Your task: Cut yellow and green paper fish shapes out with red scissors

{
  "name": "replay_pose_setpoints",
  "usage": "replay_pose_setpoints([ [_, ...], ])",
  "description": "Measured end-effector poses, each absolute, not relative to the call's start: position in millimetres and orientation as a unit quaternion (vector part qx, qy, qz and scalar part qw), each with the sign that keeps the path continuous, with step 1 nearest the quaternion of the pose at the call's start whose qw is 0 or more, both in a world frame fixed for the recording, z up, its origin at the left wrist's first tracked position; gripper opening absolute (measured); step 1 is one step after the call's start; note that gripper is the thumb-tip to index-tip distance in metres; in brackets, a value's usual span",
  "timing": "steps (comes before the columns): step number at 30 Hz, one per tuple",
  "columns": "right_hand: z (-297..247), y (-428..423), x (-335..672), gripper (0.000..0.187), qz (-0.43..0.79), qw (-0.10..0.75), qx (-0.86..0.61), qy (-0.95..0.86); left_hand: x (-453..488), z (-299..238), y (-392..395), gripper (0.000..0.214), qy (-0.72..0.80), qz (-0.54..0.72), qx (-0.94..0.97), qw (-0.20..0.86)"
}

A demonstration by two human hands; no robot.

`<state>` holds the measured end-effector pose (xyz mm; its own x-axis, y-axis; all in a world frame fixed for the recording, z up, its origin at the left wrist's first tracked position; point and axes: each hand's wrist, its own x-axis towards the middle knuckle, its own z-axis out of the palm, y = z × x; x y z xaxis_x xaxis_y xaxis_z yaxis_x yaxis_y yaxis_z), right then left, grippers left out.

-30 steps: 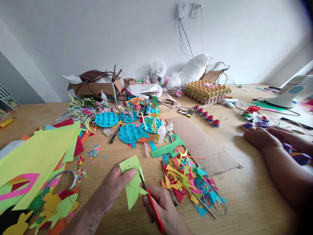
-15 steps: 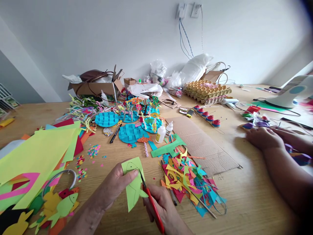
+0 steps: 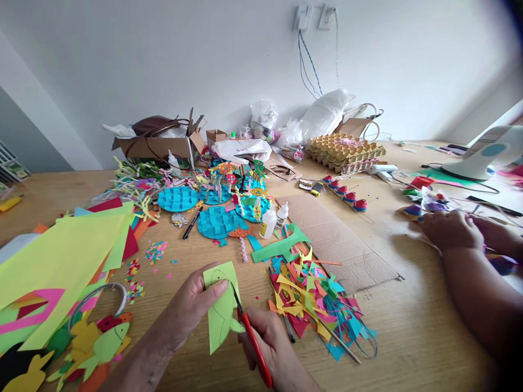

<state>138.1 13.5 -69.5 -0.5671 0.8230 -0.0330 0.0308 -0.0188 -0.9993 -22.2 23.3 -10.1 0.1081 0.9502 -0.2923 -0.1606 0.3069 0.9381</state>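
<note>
Green paper (image 3: 221, 314); bottle labels (image 3: 281, 216) illegible

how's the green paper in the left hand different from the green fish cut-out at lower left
The green paper is only partly cut, with surplus around its drawn fish outline; the green fish cut-out is trimmed to a fish shape. The paper is held up by the left hand, with red-handled scissors at its edge; the cut-out lies on other paper cut-outs. Both are light green.

Paper scraps (image 3: 300, 296) right of the scissors (image 3: 256, 348)
</note>
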Motion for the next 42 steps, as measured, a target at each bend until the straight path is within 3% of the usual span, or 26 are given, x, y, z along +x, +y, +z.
replay_pose_setpoints([
  [12, -62.7, 14.0, 141.0, 0.046, 0.61, 0.31, -0.351, -0.639, -23.0, -10.7, 25.1, 0.024, 0.499, 0.402, 0.395, 0.658],
  [32, -53.3, 14.3, 140.4, 0.034, 0.6, 0.277, -0.392, -0.64, -28.5, -7.0, 30.4, 0.025, 0.495, 0.366, 0.447, 0.648],
  [42, -54.9, 15.5, 142.0, 0.042, 0.585, 0.29, -0.378, -0.656, -29.6, -9.0, 28.9, 0.024, 0.497, 0.364, 0.429, 0.661],
])
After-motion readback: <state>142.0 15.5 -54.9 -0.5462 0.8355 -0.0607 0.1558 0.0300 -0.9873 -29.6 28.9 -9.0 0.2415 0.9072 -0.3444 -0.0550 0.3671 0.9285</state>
